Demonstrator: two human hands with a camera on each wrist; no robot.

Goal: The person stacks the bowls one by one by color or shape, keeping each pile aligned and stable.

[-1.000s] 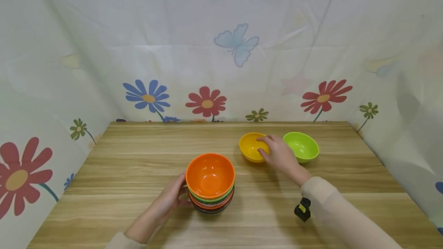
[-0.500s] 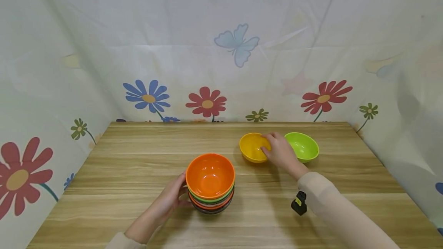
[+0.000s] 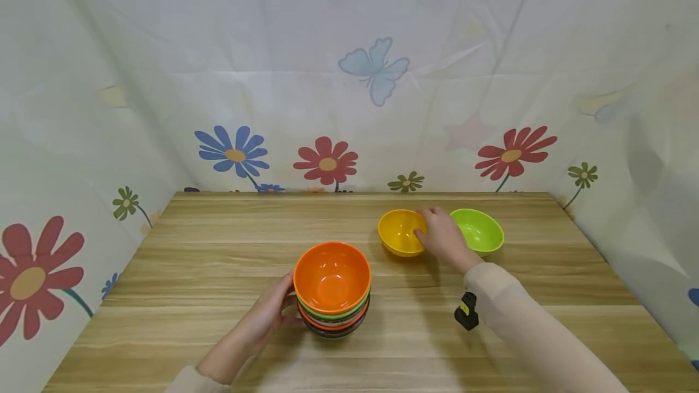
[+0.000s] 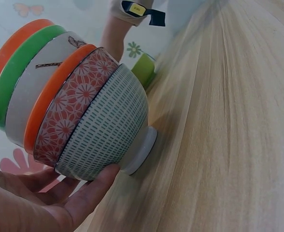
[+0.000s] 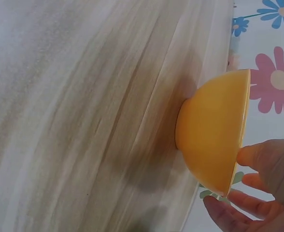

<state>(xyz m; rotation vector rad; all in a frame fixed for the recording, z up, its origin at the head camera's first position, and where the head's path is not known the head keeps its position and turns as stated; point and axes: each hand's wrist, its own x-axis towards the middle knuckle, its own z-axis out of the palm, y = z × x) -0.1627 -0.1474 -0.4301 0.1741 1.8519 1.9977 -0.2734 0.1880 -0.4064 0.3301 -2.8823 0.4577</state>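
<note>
A stack of several bowls (image 3: 332,287), orange on top, stands on the wooden table. My left hand (image 3: 269,311) holds it from the left; in the left wrist view the thumb lies low against a teal-dashed bowl (image 4: 110,125) at the bottom, and the fingers go round behind. Farther back to the right sits a yellow bowl (image 3: 400,233). My right hand (image 3: 443,238) grips its right rim; in the right wrist view the thumb meets the rim of the yellow bowl (image 5: 214,130), and curled fingers sit lower along that edge.
A lime green bowl (image 3: 480,232) stands just right of the yellow one, partly behind my right hand. A flowered cloth (image 3: 262,77) hangs behind the table (image 3: 229,229) and along its sides. A black device (image 3: 466,312) is strapped at my right wrist.
My right hand has drawn back slightly to the right, from over the inside of the yellow bowl to its rim. The bowls and my left hand stay where they were.
</note>
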